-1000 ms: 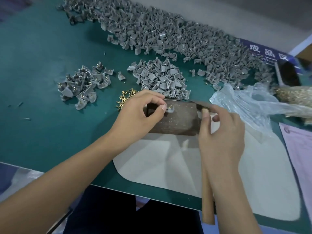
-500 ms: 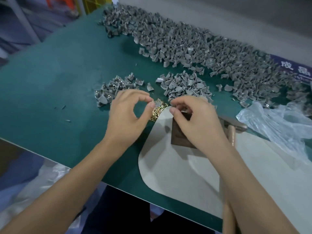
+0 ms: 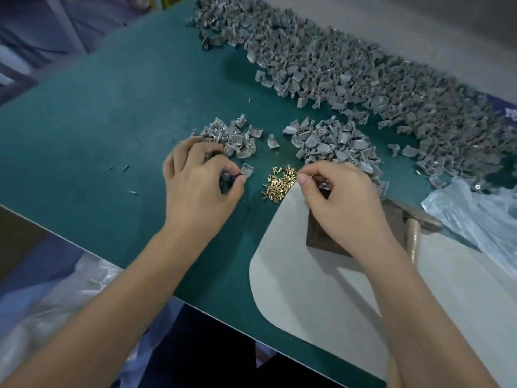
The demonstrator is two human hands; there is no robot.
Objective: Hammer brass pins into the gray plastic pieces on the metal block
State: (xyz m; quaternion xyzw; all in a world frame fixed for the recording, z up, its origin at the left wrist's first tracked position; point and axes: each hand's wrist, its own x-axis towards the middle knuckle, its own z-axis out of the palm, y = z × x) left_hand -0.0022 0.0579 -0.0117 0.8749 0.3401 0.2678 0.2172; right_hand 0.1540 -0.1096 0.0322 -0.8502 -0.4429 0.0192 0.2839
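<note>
A green desk [image 3: 98, 130] is carrying the whole job, with a long heap of gray plastic pieces [image 3: 349, 71] banked along its far side, beyond the metal block [image 3: 316, 233], seemingly as bulk stock kept out of the striking area. A pale mat [image 3: 321, 298] is lying under the block, probably cushioning the desk against blows. Nearer the block, a smaller feed pile [image 3: 333, 141] is sitting just behind it, while a separate pile [image 3: 229, 138] with brass showing is gathering well to its left, apparently as finished work. The hammer [image 3: 414, 228] is lying against the block's right side, put down so both hands are free. The left hand [image 3: 195, 186], left of the block, is pinching one gray piece [image 3: 247, 170] in its grip beside the finished pile. The right hand [image 3: 338, 203], covering much of the block, is closing thumb and forefinger at the edge of the brass pins [image 3: 279, 184] scattered just left of the block; whether that grip is holding a pin cannot be told, the fingertips being too small and blurred.
</note>
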